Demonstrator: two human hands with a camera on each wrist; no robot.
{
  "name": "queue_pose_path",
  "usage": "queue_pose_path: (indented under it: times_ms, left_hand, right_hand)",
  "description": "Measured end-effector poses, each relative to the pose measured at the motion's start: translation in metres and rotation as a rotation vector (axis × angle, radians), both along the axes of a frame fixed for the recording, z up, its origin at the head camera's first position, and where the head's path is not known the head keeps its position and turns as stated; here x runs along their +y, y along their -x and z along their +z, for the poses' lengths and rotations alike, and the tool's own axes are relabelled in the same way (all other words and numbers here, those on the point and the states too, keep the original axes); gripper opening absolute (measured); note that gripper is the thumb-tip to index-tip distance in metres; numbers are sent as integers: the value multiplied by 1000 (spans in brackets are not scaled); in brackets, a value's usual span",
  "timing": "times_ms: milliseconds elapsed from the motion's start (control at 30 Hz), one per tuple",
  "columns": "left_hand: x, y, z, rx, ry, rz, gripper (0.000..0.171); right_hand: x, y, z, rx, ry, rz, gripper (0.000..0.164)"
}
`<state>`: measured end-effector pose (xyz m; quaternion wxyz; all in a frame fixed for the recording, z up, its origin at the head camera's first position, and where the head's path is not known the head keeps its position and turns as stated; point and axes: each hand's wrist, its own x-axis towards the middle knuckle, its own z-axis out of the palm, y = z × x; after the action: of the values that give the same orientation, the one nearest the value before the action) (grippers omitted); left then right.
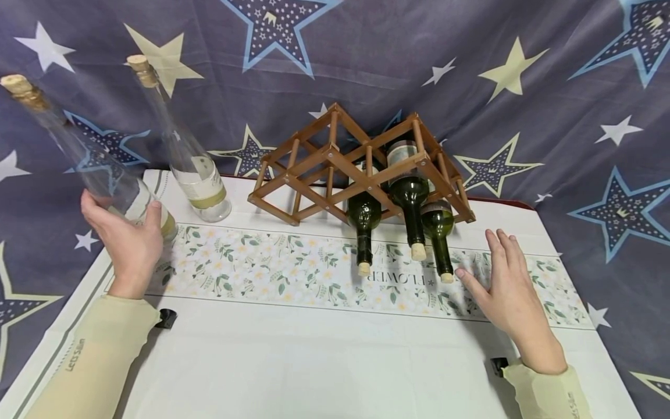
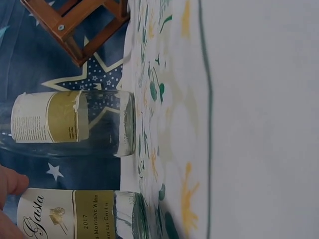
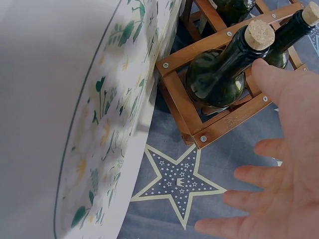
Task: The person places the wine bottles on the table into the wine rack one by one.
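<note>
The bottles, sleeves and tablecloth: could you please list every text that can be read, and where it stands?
"Gasta": label on the clear bottle the left hand grips
"2017": same label
"Montalvo Wilmo": same label, start cut off
"Los Cerrillos": same label, start cut off
"FLOWER": tablecloth, upside down in head view
"Lets Slim": left sleeve
Too small or blurred: right sleeve, other clear bottle's label, green bottles' labels

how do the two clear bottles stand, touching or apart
Apart: the left wrist view shows curtain through a plain gap between the held bottle and the other bottle.
</note>
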<state>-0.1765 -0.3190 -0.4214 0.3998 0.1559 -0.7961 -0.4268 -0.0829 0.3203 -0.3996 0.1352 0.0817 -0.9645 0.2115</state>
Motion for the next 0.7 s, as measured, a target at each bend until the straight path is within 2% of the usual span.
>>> queue_pose_path:
  times_ms: [133,267,500,700]
  left_hand:
    - [-1,2,2,-14,-30,5,94]
    - [0,2,6,-70,-81,28,93]
    - [1,1,11,-152,-118,54,81]
    - [2,1,14,-161,-134,57,75]
  right_hand:
    - [1,0,-1,-1,3,-1,96]
    - [1,1,-1,-5,2,-2,95]
    - [2,1,-1,-12,0,-3,95]
    - [2,0,0,-22,5,-8,97]
